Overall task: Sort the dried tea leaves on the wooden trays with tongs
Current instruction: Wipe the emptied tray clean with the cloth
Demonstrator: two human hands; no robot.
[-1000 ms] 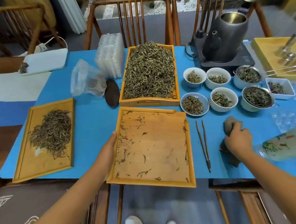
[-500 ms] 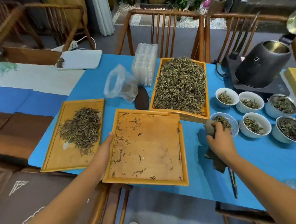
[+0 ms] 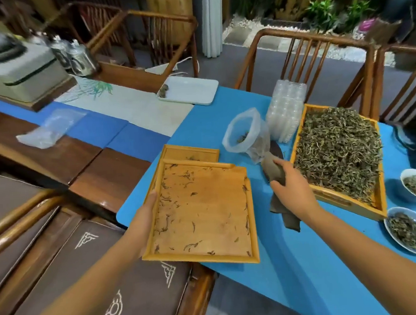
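Wooden tray, nearly bare, sits in the left hand: thumb over the left rim, fingers clamped underneath, near edge hanging off the blue table cover over the brown seat cushion. Only scattered dark tea leaves on it, mostly along the left side & edges, a few near the bottom rim. Right hand is just right of the tray, not touching it, closed round a grey-brown cloth; one end pokes up past the knuckles, the rest dangles below the wrist. Tongs not visible. Behind the held tray, a second wooden tray peeks out, mostly covered by it. Full tray heaped w/ green-grey leaves lies to the right, close to the right hand. Open plastic bag w/ a few leaves & a stack of clear plastic containers stand beyond. Two bowls of leaves at far right edge. Vs 0.5 s ago: tray has been lifted & pulled left toward the table corner, now overlapping the left-hand tray that held a leaf pile; right hand w/ cloth has moved from beside the bowls to between the two trays; view has swung left, kettle gone from view.
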